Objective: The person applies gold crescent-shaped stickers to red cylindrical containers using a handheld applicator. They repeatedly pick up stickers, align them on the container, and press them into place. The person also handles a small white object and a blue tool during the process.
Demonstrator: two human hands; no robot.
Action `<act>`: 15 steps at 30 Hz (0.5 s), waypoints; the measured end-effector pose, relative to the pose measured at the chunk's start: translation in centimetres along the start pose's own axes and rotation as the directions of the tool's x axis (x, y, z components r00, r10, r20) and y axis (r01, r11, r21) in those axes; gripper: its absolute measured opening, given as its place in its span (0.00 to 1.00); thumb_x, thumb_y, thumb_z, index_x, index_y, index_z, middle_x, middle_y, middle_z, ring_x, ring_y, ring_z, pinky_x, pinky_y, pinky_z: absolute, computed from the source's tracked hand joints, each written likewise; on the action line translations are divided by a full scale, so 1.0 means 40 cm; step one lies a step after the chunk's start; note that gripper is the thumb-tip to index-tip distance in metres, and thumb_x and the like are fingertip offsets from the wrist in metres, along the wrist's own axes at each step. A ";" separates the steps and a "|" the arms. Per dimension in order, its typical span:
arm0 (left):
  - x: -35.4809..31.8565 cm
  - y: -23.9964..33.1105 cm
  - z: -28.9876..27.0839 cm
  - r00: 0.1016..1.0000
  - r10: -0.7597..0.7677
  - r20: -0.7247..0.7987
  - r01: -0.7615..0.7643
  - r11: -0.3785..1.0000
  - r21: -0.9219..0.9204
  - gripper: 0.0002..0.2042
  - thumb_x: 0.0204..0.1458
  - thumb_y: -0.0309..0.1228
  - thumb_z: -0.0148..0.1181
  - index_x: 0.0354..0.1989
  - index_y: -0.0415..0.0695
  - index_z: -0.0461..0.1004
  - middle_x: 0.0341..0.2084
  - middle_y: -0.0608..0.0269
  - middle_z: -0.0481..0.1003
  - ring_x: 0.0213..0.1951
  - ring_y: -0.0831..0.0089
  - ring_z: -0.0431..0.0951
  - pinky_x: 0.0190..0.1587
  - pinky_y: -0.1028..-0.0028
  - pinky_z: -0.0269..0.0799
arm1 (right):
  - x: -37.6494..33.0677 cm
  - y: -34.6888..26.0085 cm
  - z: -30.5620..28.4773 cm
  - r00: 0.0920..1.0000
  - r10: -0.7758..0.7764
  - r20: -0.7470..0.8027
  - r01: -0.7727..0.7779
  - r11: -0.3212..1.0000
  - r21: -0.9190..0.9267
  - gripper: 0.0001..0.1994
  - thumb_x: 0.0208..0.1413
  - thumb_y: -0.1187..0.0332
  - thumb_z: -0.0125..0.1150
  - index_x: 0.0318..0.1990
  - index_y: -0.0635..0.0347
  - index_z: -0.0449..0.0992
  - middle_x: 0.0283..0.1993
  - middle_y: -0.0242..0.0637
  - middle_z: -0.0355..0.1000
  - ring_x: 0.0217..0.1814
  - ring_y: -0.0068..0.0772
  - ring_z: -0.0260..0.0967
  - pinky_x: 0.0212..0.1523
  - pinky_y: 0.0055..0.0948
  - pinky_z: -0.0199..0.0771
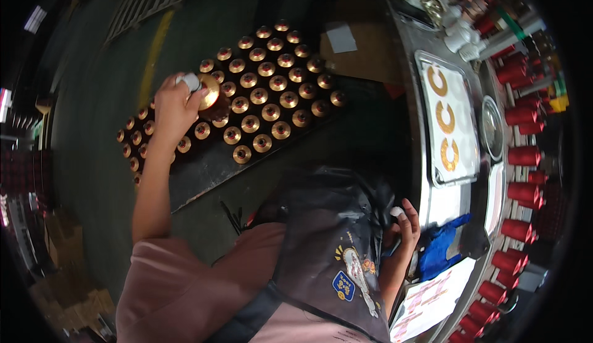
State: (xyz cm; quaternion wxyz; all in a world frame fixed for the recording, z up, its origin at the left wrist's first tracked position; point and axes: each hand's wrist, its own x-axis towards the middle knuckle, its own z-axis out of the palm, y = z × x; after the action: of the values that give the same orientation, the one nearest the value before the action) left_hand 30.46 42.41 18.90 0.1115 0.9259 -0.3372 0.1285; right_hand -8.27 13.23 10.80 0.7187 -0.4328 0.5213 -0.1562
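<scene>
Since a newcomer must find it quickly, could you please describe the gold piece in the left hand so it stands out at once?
Start at the dark platform bearing slanting rows of gold-topped pieces. Over their left part, find the left hand, closed on a round gold piece. Unlike its neighbours standing in the rows, this one is in the hand's grip and looks larger.

Over to the person's left and ahead, rows of round caps (270,113) sat on a board (199,183); above them was the left hand (173,108), one cap (210,92) in its grip. Beyond, paper (341,38) lay on cardboard (365,62). The counter (424,202) ran along the right, the right hand (406,228) near its edge. On it, a tray (472,111) held three curved pieces (441,118); a cloth (438,251) and a printed sheet (435,300) lay nearer, a dish (492,128) right of the tray, cylinders (524,156) farther right.
</scene>
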 end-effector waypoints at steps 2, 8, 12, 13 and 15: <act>-0.082 -0.138 0.035 0.988 -0.155 0.030 0.147 0.973 0.177 0.12 0.48 0.32 0.71 0.34 0.36 0.79 0.33 0.43 0.76 0.37 0.46 0.78 0.39 0.54 0.74 | 0.017 -0.021 0.015 1.000 -0.001 0.022 0.001 1.000 -0.025 0.21 0.58 0.61 0.61 0.57 0.60 0.75 0.19 0.22 0.62 0.16 0.13 0.54 0.20 0.16 0.48; -0.345 -0.364 0.268 0.868 -0.491 0.073 0.436 0.824 0.361 0.13 0.48 0.37 0.71 0.32 0.38 0.79 0.32 0.45 0.78 0.37 0.46 0.80 0.37 0.53 0.76 | 0.039 -0.102 0.058 0.996 -0.087 0.023 0.089 0.987 -0.133 0.23 0.60 0.60 0.58 0.58 0.64 0.74 0.17 0.23 0.61 0.14 0.15 0.52 0.18 0.18 0.46; -0.464 -0.407 0.442 0.713 -0.673 0.197 0.627 0.737 0.252 0.12 0.48 0.36 0.70 0.33 0.39 0.80 0.35 0.48 0.79 0.41 0.49 0.80 0.42 0.55 0.77 | 0.022 -0.130 0.070 0.992 -0.124 0.001 0.121 0.971 -0.204 0.20 0.63 0.64 0.57 0.60 0.64 0.72 0.15 0.25 0.64 0.10 0.15 0.51 0.14 0.18 0.47; -0.476 -0.416 0.474 0.695 -0.693 0.189 0.645 0.718 0.262 0.12 0.48 0.36 0.69 0.33 0.39 0.80 0.35 0.49 0.80 0.41 0.49 0.80 0.43 0.55 0.77 | 0.018 -0.131 0.071 0.993 -0.120 -0.004 0.117 0.970 -0.214 0.20 0.63 0.64 0.57 0.60 0.64 0.72 0.15 0.26 0.65 0.10 0.15 0.51 0.14 0.18 0.48; -0.492 -0.433 0.527 0.678 -0.702 0.218 0.656 0.712 0.252 0.12 0.48 0.36 0.69 0.33 0.39 0.80 0.36 0.50 0.80 0.42 0.50 0.80 0.44 0.55 0.77 | 0.020 -0.130 0.074 0.993 -0.120 -0.022 0.111 0.965 -0.237 0.20 0.63 0.64 0.58 0.60 0.64 0.72 0.17 0.27 0.67 0.10 0.15 0.52 0.13 0.18 0.49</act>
State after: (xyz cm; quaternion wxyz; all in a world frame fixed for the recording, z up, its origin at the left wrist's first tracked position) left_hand 30.65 60.90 -9.22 0.0279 0.9985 0.0295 -0.0380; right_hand -4.13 11.06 14.64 0.6425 -0.5416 0.5230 -0.1427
